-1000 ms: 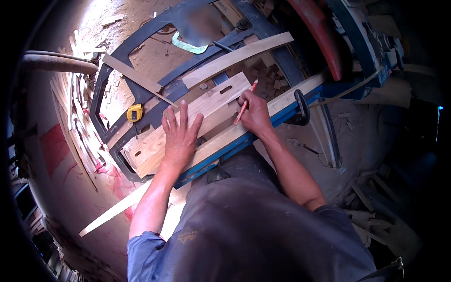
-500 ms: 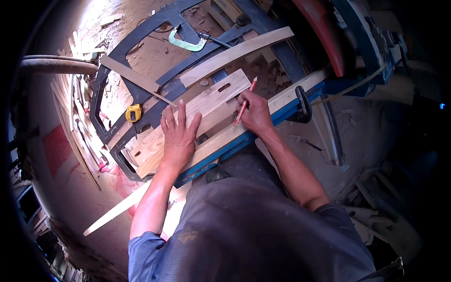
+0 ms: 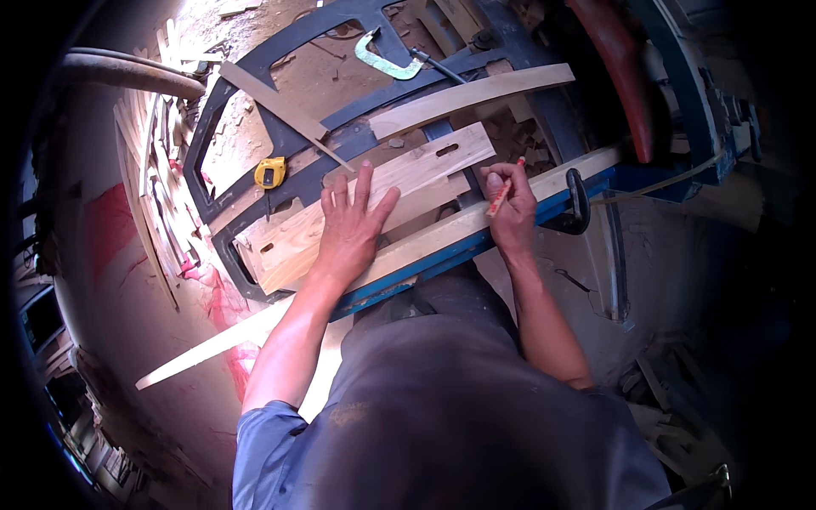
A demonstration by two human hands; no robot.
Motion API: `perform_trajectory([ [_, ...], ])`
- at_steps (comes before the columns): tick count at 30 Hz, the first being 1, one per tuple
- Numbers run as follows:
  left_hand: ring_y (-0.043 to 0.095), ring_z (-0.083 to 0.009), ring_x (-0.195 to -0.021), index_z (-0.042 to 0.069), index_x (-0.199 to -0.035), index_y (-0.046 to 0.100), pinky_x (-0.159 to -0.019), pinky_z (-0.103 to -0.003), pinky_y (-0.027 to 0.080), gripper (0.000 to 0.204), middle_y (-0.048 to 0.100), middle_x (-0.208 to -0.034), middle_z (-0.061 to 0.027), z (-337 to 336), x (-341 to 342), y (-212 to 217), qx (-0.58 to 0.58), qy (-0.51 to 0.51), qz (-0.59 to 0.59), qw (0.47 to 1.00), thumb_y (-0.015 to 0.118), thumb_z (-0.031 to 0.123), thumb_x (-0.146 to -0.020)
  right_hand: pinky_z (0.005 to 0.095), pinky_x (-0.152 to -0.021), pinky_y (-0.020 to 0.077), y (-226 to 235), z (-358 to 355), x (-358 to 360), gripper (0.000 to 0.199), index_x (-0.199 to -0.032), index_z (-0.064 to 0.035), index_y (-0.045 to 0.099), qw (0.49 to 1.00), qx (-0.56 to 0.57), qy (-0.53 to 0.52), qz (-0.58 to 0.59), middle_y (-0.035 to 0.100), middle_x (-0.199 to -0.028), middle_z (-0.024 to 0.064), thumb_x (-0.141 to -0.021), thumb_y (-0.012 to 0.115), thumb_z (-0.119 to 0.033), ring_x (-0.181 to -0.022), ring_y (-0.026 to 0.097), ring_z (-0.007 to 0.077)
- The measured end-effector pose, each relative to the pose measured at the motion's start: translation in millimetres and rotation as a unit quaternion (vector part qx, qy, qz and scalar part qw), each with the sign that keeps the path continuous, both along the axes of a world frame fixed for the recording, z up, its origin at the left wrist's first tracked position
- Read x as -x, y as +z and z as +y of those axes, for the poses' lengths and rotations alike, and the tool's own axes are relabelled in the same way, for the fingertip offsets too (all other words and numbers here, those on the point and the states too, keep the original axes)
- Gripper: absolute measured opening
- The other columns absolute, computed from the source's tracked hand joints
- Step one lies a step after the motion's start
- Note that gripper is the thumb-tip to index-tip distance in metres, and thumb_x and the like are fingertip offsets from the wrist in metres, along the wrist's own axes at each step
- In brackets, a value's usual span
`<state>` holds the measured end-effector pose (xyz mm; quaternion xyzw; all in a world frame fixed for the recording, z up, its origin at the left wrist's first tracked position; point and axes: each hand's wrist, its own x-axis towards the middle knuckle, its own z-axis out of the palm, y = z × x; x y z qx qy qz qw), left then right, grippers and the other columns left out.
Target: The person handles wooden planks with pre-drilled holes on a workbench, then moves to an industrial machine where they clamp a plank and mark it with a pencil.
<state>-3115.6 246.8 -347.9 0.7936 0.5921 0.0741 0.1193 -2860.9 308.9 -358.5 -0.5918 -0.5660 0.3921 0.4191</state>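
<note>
Our left hand (image 3: 348, 234) is spread wide, fingers apart, palm down on the slotted board (image 3: 412, 170). Our right hand (image 3: 512, 212) is closed on a red pencil (image 3: 501, 198), at 3 o'clock from the left hand; we cannot tell whether the pencil touches the wood.

We have the slotted board under the left hand, its length running from 8 o'clock to 2 o'clock, with one slot near each end. Parallel to it, on its near side, lies a long pale strip (image 3: 455, 226) along a blue bar (image 3: 425, 273).

From the right hand, we find a black clamp (image 3: 580, 204) at 3 o'clock, near the end of the bar. From the left hand, a yellow tape measure (image 3: 270, 172) lies at 10 o'clock, a thin slat (image 3: 270, 98) at 11 o'clock and a curved wooden piece (image 3: 476, 100) at 1 o'clock. Farther out, toward 12 o'clock, we see a pale green C-clamp (image 3: 391, 66) at the dark frame (image 3: 378, 99). Loose wood strips (image 3: 143, 174) lie well apart, toward 10 o'clock.
</note>
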Motion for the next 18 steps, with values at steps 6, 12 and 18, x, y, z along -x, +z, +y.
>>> perform_trajectory([
  [6,0.035,-0.0484,-0.131,0.022,-0.140,0.051,-0.109,-0.060,0.026,0.061,0.025,-0.157,-0.0202,-6.2,8.5,-6.4,-0.024,0.007,0.013,1.000,0.062,0.006,-0.082,0.0275,-0.082,0.0488,55.6,-10.0,49.1,0.039,-0.125,-0.0014,0.061,0.981,0.040,0.125,0.142,0.069,-0.102,0.0085,-0.105,0.049,-0.032,-0.090,0.063,0.0130],
  [12,0.034,-0.0401,-0.141,0.020,-0.146,0.041,-0.115,-0.060,0.024,0.047,0.033,-0.156,-0.0119,-10.3,3.4,-27.6,0.020,0.078,-0.312,0.947,0.046,0.026,-0.100,0.0261,-0.077,0.0509,73.5,-26.4,159.1,0.025,-0.102,-0.0014,0.072,0.927,0.103,0.348,0.093,0.070,-0.091,0.0056,-0.095,0.067,-0.025,-0.082,0.062,0.0104],
  [18,0.028,-0.0355,-0.146,0.023,-0.132,0.045,-0.113,-0.069,0.021,0.038,0.038,-0.151,-0.0076,-13.2,-2.3,-61.2,0.132,-0.039,-0.954,-0.267,0.045,0.038,-0.098,0.0333,-0.074,0.0483,52.6,-38.4,234.8,0.023,-0.084,-0.0024,0.069,0.898,0.130,0.417,-0.061,0.069,-0.074,0.0083,-0.084,0.064,-0.024,-0.073,0.061,0.0179],
])
